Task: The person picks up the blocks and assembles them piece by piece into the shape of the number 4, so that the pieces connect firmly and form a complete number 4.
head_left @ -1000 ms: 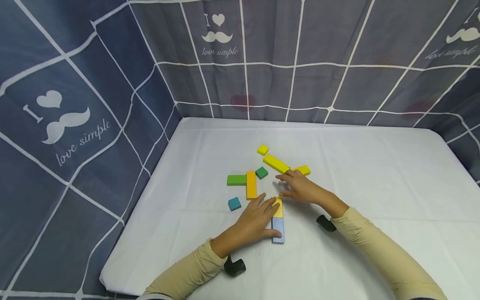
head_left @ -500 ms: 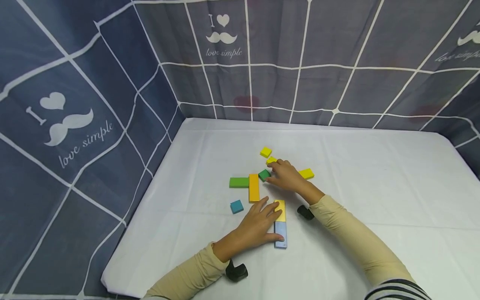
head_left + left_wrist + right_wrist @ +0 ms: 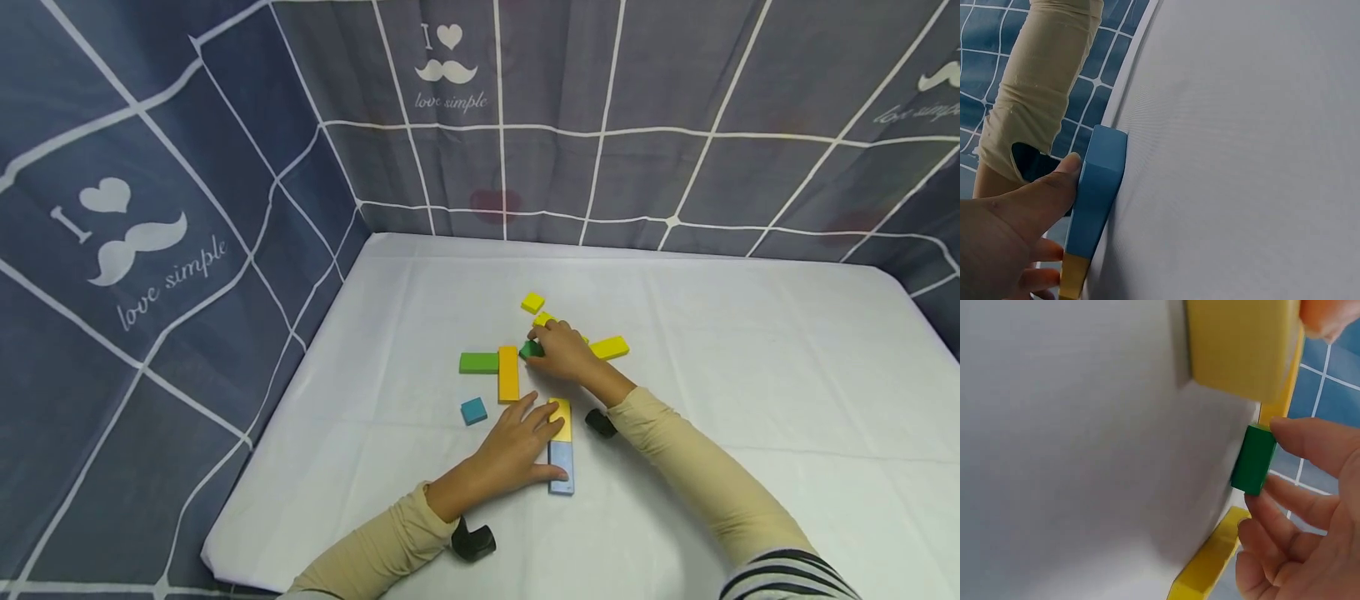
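Note:
My right hand [image 3: 564, 353] pinches the small green block [image 3: 1254, 460] between thumb and fingers, low over the white table. My left hand [image 3: 504, 446] rests on two blocks laid end to end. Its thumb touches the light blue block [image 3: 561, 467] and its spread fingers lie on the pale yellow block [image 3: 564, 427]. Just left of the pinched block lies an orange-yellow block [image 3: 508, 375], with a longer green block [image 3: 478, 363] against its left side. A small teal block [image 3: 474, 411] lies left of my left hand.
Beyond my right hand lie a small yellow block [image 3: 533, 302], a longer yellow block [image 3: 543, 319] partly hidden by the fingers, and another yellow block [image 3: 609, 347] to the right. Grey gridded cloth [image 3: 555, 175] stands behind the white table [image 3: 712, 333].
My right hand has moved left from near the yellow blocks to the small green block and now pinches it. My left hand stays on the blue and pale yellow blocks.

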A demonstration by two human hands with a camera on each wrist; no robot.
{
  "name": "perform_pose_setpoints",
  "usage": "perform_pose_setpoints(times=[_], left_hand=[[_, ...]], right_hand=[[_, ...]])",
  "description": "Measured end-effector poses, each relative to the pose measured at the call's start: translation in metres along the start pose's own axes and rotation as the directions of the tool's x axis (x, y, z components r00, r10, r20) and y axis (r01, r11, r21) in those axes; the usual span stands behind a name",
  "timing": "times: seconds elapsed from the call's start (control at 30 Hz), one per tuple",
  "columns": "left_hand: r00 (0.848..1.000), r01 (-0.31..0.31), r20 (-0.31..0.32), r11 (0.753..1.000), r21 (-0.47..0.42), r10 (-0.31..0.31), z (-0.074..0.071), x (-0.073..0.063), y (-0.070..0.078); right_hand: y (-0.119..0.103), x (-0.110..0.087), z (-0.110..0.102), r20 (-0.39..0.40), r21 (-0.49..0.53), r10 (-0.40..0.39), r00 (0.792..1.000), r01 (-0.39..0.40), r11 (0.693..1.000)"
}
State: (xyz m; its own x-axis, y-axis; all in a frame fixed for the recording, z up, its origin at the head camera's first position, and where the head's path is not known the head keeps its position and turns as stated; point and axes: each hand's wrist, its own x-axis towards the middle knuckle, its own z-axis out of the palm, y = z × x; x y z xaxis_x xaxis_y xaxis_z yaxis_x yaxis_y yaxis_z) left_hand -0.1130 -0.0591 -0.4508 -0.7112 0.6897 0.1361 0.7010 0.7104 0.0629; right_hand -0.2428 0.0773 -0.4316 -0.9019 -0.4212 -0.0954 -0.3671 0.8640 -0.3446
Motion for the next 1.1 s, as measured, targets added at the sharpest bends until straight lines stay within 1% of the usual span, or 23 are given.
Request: perform_pose_setpoints(times=[0.07, 0.17, 0.3, 0.47, 0.6, 0.73, 0.93, 1.1], left_hand=[[1.000, 0.009, 0.015, 1.000, -0.006, -0.009, -0.001, 0.000, 0.000], [0.999, 0.018, 0.033, 1.000, -0.015, -0.018, -0.002, 0.001, 0.000], [0.999, 0.020, 0.034, 1.000, -0.018, -0.019, -0.002, 0.001, 0.000], [0.999, 0.027, 0.038, 0.999, -0.019, -0.026, -0.002, 0.002, 0.000], [0.998, 0.041, 0.046, 0.999, -0.032, -0.040, -0.001, 0.003, 0.000], [0.998, 0.042, 0.045, 0.998, -0.042, -0.040, 0.001, 0.004, 0.000], [0.998, 0.045, 0.052, 0.998, -0.052, -0.042, 0.001, 0.004, 0.001], [0.998, 0.040, 0.050, 0.998, -0.048, -0.037, 0.001, 0.004, 0.002]], right_hand=[[0.001, -0.003, -0.001, 0.005, -0.010, -0.024, 1.000, 0.024, 1.000], [0.004, -0.009, -0.003, 0.014, 0.008, -0.045, 0.999, 0.045, 0.999], [0.009, -0.019, -0.006, 0.018, 0.026, -0.087, 0.996, 0.086, 0.996], [0.015, -0.030, -0.011, 0.043, 0.031, -0.162, 0.986, 0.161, 0.986], [0.019, -0.039, -0.014, 0.063, 0.046, -0.198, 0.978, 0.195, 0.980], [0.022, -0.044, -0.014, 0.069, 0.066, -0.209, 0.975, 0.205, 0.977], [0.027, -0.051, -0.013, 0.046, 0.095, -0.217, 0.975, 0.212, 0.973], [0.032, -0.057, -0.014, 0.005, 0.127, -0.182, 0.983, 0.180, 0.975]])
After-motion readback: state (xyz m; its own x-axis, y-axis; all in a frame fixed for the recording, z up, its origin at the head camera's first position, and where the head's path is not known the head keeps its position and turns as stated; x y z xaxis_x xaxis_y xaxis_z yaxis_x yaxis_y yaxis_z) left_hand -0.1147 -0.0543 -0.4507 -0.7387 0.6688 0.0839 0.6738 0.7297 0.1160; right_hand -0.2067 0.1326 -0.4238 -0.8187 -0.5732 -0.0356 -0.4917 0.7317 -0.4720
